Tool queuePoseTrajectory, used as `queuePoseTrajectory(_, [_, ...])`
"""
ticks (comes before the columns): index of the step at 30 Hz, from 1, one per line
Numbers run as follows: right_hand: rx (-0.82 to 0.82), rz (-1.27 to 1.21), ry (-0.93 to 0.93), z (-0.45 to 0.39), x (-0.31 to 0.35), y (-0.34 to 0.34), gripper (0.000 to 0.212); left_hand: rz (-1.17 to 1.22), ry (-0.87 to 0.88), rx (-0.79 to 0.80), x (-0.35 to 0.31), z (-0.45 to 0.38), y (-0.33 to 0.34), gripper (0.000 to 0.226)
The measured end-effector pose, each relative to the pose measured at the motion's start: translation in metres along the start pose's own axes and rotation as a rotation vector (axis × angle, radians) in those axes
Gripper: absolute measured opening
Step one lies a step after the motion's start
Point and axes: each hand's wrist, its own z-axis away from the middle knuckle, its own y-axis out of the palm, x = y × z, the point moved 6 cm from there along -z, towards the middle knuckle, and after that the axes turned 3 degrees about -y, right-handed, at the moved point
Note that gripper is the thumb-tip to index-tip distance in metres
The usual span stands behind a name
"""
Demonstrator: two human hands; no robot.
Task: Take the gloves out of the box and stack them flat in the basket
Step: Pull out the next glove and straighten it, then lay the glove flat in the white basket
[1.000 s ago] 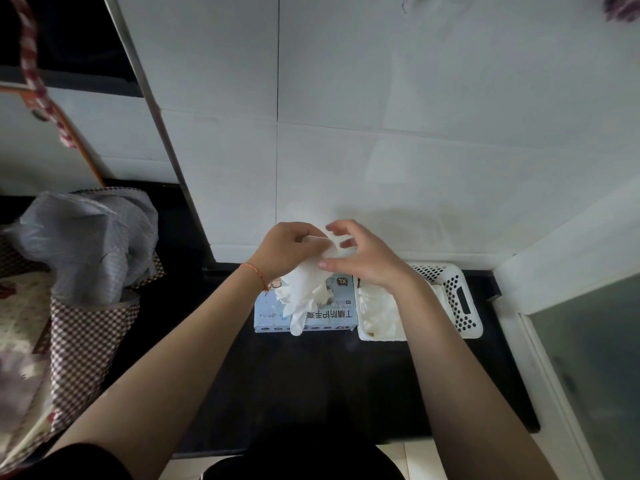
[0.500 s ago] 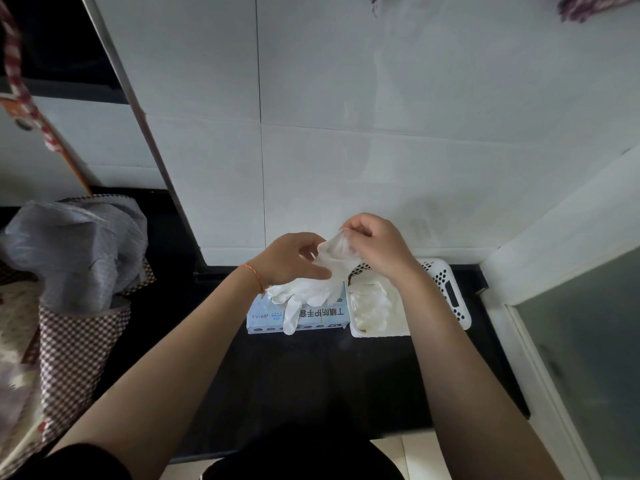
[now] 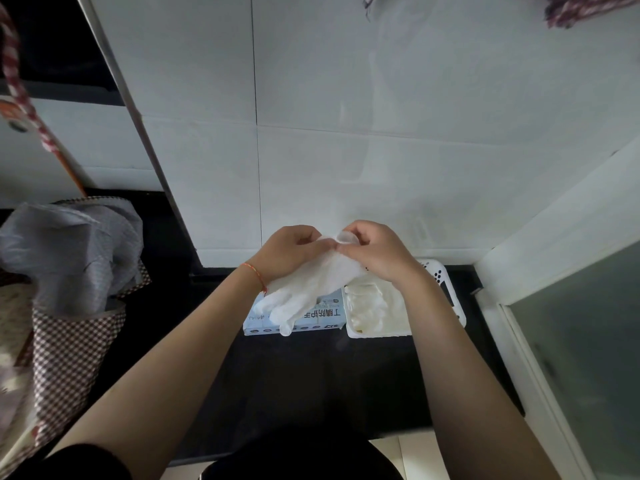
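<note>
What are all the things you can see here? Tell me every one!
glove in hands: one, white, held up over the box, fingers hanging down
glove box: one, light blue, on the dark counter, left of the basket
basket: one, white with holes, on the counter, right of the box
gloves in basket: count unclear, white, lying flat inside
counter: one, black, below the white wall
checked bag: one, brown and white, far left
grey cloth: one, grey, sticking out of the bag
bracelet: one, orange, on the left wrist
left hand: one, pinching the glove's cuff
right hand: one, pinching the cuff too
</note>
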Motion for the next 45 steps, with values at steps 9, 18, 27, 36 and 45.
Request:
queuePoseTrajectory(9, [-0.085, -0.129, 0.154, -0.001, -0.036, -0.001, 0.025, -0.177, -0.146, 0.052, 0.038, -0.007, -0.004, 0.029])
queuePoseTrajectory(18, [-0.070, -0.256, 0.411, 0.006, -0.105, 0.019, 0.014, -0.388, -0.186, -0.068, 0.057, -0.039, 0.012, 0.014])
queuePoseTrajectory(27, [-0.090, -0.109, 0.509, 0.019, -0.182, -0.005, 0.021, -0.474, -0.281, -0.093, 0.079, -0.061, 0.086, 0.032])
queuePoseTrajectory(36, [-0.246, 0.044, 0.693, 0.023, -0.278, -0.076, 0.037, -0.594, -0.358, -0.122, 0.079, -0.084, 0.145, 0.011])
queuePoseTrajectory(45, [-0.040, 0.258, 0.550, 0.004, -0.281, -0.066, 0.028, -0.607, -0.380, -0.176, 0.083, -0.088, 0.153, 0.016])
